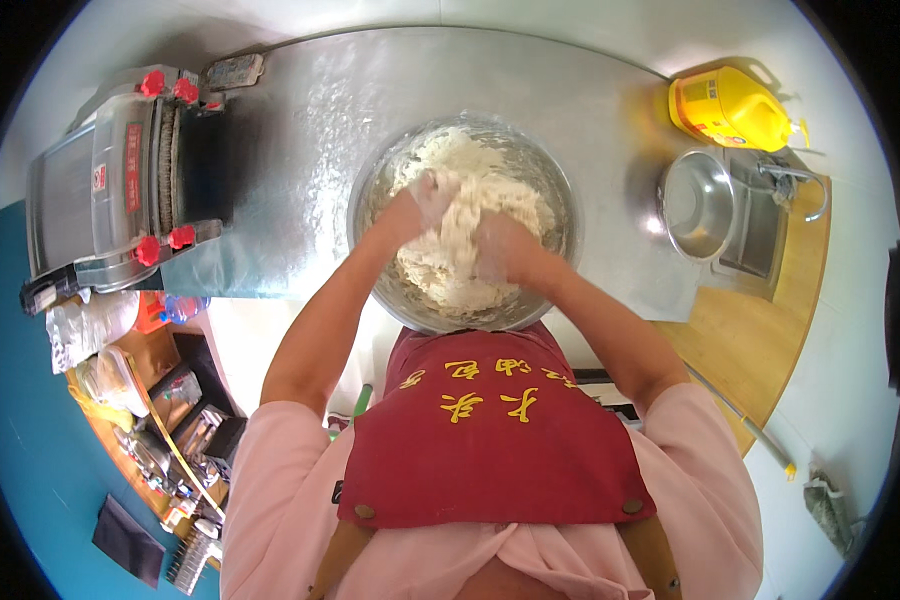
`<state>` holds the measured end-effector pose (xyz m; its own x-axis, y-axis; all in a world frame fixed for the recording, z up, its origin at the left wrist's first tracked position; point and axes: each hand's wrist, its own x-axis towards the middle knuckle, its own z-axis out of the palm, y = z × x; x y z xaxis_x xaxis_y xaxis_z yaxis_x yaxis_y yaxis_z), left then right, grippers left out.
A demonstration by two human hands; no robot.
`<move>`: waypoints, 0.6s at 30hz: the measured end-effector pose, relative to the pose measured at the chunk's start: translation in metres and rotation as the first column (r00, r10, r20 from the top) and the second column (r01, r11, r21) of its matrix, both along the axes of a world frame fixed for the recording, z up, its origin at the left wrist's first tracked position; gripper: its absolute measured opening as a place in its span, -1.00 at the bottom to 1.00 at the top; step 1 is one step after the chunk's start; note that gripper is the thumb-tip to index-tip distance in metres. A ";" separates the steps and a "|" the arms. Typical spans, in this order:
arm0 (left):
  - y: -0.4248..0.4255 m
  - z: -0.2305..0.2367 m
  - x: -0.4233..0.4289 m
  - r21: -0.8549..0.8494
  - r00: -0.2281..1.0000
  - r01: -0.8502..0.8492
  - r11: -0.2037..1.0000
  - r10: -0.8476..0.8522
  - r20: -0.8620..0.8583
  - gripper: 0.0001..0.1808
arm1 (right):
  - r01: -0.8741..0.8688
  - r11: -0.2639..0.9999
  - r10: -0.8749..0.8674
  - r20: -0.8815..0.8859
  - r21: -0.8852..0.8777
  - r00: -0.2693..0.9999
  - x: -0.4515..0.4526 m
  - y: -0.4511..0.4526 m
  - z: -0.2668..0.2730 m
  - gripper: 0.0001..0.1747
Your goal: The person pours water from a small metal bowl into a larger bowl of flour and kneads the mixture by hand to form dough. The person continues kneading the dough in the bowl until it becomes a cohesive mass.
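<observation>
A wide metal mixing bowl (562,289) stands at the front of the steel worktop, close against the apron. Inside it lies a rough, shaggy dough (450,281), with loose pale flour (457,150) towards the far side. My left hand (429,201), dusted white, curls at the dough's left. Opposite it, my right hand (501,244) has its fingers curled into the dough, their tips hidden. Both hands are blurred by motion, and a ragged ridge of dough rises between them.
Left on the steel worktop (292,150) stands a dough-sheeting machine (120,180) with red knobs. To the right are a yellow pump jug (727,109), a steel basin (697,202) and a sink with a tap (814,180). A cluttered shelf (150,375) sits lower left.
</observation>
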<state>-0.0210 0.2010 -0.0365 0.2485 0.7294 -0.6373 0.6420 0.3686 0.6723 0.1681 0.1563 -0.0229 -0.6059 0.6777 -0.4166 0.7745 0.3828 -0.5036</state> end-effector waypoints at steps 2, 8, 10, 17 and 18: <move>-0.017 -0.002 -0.004 0.108 0.972 0.236 0.966 -0.236 -0.014 -0.48 | -0.061 0.998 0.061 0.006 0.004 0.998 0.003 -0.024 0.009 -0.68; -0.087 -0.029 -0.009 0.423 0.860 0.500 0.755 -0.379 -0.342 -0.68 | -0.197 0.977 0.198 0.002 -0.085 0.980 0.021 -0.044 -0.028 -0.88; -0.078 -0.051 -0.005 0.425 0.851 0.494 0.758 -0.320 -0.417 -0.73 | -0.149 0.989 0.149 -0.055 0.008 0.987 0.023 -0.031 -0.052 -0.89; -0.017 -0.119 0.004 0.536 0.777 0.513 0.670 -0.097 -0.623 -0.77 | 0.026 0.998 -0.026 0.010 0.056 1.000 -0.002 0.032 -0.079 -0.87; -0.004 -0.121 0.005 0.486 0.805 0.472 0.736 -0.135 -0.578 -0.76 | 0.073 0.996 -0.073 0.000 0.048 0.997 -0.004 0.040 -0.075 -0.86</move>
<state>-0.0160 0.1973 -0.1577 0.3151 0.9261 -0.2074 0.9325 -0.2615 0.2491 0.1638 0.1963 -0.0981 -0.5532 0.7395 -0.3836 0.8022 0.3486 -0.4847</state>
